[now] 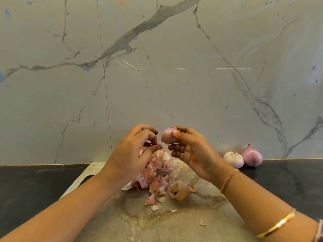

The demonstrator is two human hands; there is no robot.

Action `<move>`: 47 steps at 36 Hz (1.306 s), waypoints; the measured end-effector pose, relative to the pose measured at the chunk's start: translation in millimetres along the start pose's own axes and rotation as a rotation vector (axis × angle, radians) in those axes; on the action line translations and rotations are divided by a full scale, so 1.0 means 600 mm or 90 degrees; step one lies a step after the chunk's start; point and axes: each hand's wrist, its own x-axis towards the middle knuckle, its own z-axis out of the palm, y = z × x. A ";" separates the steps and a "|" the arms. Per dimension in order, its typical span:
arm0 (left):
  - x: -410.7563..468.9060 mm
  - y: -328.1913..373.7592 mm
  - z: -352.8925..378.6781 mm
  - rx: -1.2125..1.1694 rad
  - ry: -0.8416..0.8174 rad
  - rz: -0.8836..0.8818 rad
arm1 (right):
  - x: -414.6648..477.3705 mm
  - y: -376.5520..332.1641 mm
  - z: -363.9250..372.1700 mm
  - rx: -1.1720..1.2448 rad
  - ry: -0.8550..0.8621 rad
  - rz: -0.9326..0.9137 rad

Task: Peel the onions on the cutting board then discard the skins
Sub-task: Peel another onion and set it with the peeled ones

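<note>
My right hand [190, 151] holds a small pink onion [167, 136] up above the cutting board [201, 215], thumb pressed on its top. My left hand [134, 151] hovers just left of it with curled fingers, the thumb and fingertips close together; whether a scrap of skin sits between them I cannot tell. Below the hands a pile of pink and brown onion skins [157, 179] lies on the board, and a curled brown skin shell [178, 190] rests at its right edge. Loose flakes [155, 207] are scattered nearer to me.
Two peeled onions sit on the dark counter [35, 189] at the right against the marble wall [157, 67]: a pale round one [233, 159] and a purple pointed one [251, 156]. The board has a handle slot at its left corner [87, 177].
</note>
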 end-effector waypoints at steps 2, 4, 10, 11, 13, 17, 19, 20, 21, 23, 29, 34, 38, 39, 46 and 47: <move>0.001 -0.001 0.000 0.008 -0.001 -0.014 | 0.001 -0.002 -0.002 0.028 0.015 0.006; 0.000 -0.003 0.000 0.004 -0.016 -0.044 | 0.001 -0.003 -0.004 0.047 0.007 0.011; -0.003 0.008 -0.001 -0.098 -0.031 -0.178 | -0.006 -0.002 0.000 -0.016 -0.090 0.021; -0.002 0.012 -0.002 -0.134 -0.027 -0.203 | -0.006 0.000 0.002 -0.033 -0.102 0.019; -0.001 0.017 -0.003 -0.177 -0.022 -0.239 | -0.007 0.002 0.005 -0.074 -0.110 0.014; 0.000 0.019 -0.003 -0.224 -0.022 -0.292 | -0.006 0.005 0.009 -0.171 -0.111 -0.008; 0.001 0.019 -0.002 -0.234 -0.024 -0.312 | -0.007 0.004 0.010 -0.234 -0.101 -0.036; 0.001 0.019 -0.002 -0.245 -0.022 -0.323 | -0.008 0.004 0.009 -0.267 -0.096 -0.054; 0.001 0.020 -0.001 -0.256 -0.021 -0.334 | -0.009 0.004 0.010 -0.300 -0.094 -0.076; 0.001 0.021 -0.001 -0.277 -0.021 -0.353 | -0.012 0.006 0.013 -0.355 -0.106 -0.123; 0.002 0.022 -0.006 -0.327 -0.030 -0.365 | -0.012 0.015 0.017 -0.457 -0.116 -0.182; 0.003 0.026 -0.010 -0.358 -0.025 -0.384 | -0.011 0.014 0.014 -0.457 -0.121 -0.178; 0.005 0.028 -0.012 -0.351 -0.011 -0.391 | -0.010 0.014 0.013 -0.452 -0.125 -0.169; 0.005 0.028 -0.013 -0.347 -0.009 -0.390 | -0.010 0.014 0.013 -0.450 -0.126 -0.168; 0.005 0.027 -0.013 -0.322 -0.019 -0.388 | -0.009 0.015 0.010 -0.435 -0.123 -0.163; 0.005 0.027 -0.012 -0.316 -0.019 -0.385 | -0.009 0.014 0.010 -0.431 -0.123 -0.163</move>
